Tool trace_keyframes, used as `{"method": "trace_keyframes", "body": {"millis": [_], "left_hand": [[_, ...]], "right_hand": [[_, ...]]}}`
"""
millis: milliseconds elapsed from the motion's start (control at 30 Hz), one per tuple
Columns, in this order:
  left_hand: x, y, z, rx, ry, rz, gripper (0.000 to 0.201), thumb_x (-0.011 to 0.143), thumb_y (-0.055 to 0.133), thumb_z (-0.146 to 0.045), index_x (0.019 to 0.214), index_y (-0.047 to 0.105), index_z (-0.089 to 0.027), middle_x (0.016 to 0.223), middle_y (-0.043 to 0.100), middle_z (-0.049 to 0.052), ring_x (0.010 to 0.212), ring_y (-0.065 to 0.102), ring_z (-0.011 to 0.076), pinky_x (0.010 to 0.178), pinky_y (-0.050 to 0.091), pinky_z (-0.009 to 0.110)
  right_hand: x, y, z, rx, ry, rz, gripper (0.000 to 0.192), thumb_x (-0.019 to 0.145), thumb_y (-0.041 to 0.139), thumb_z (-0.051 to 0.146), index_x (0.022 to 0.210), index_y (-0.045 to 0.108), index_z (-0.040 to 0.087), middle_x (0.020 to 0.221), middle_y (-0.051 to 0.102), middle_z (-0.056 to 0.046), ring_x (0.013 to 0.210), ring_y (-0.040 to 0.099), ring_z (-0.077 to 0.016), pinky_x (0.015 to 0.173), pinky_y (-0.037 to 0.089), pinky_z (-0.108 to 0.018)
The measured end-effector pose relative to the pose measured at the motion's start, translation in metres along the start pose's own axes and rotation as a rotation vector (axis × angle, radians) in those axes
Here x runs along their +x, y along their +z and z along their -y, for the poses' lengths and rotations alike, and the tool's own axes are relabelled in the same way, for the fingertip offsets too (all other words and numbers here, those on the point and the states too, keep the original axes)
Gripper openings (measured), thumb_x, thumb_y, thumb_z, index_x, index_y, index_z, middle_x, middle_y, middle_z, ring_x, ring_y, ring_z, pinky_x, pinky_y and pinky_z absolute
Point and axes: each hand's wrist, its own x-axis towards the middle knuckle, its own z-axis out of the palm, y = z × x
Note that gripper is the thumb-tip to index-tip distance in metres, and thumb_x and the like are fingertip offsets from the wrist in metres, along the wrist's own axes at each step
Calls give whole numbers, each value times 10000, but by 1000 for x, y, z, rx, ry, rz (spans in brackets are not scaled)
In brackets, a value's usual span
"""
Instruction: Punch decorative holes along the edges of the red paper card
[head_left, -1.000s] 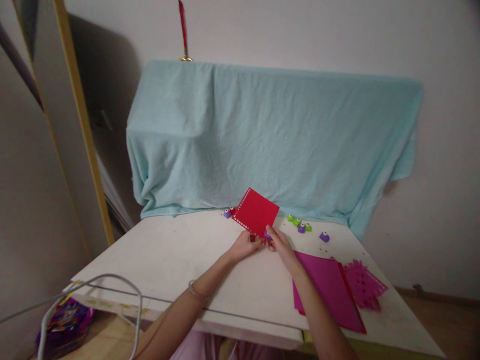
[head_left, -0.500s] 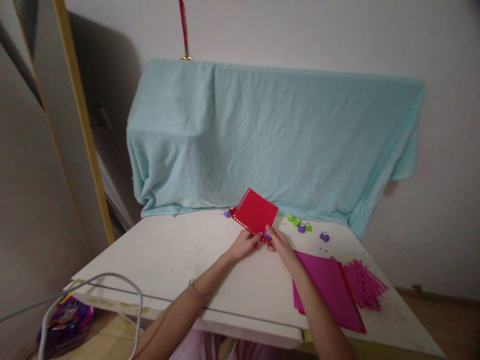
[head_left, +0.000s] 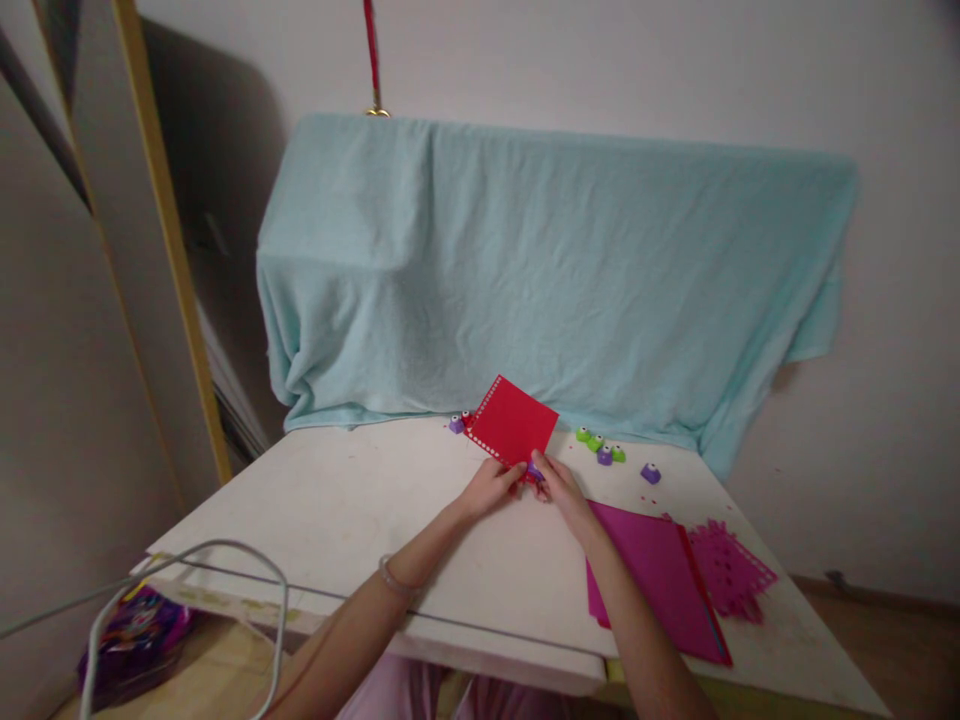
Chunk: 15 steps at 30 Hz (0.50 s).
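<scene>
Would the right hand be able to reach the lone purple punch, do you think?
Probably yes: nothing visible blocks the right hand from the lone punch, though that hand's grip is on another punch.

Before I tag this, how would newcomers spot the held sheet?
Find the blue cloth behind the white table. In front, a square sheet shows above the left hand and right hand. Red, with hole rows along two edges, it differs from the plain magenta sheet at right.

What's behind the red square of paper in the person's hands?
Beyond the edges of the red paper, the pale blue cloth and white tabletop show. Whatever sits directly behind the paper is covered, so I can't tell.
</scene>
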Motion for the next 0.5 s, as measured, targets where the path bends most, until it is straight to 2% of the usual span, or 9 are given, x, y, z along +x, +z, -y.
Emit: {"method": "trace_keyframes", "body": {"millis": [200,500], "left_hand": [[0,1,-3,-91,8,42,447,910,470,-513,837,640,-107,771,652,74,636,529,131,586,398,227],[0,1,-1,-85,22,49,472,920,461,-514,835,663,-96,749,642,83,615,530,129,573,405,232]], "right_hand": [[-2,1,4,-23,2,-12,531,770,584,712,760,535,183,534,511,29,402,388,-77,399,260,-218],[-2,1,6,-36,0,-14,528,757,589,716,775,546,190,525,503,36,401,375,-84,409,246,-231]]}}
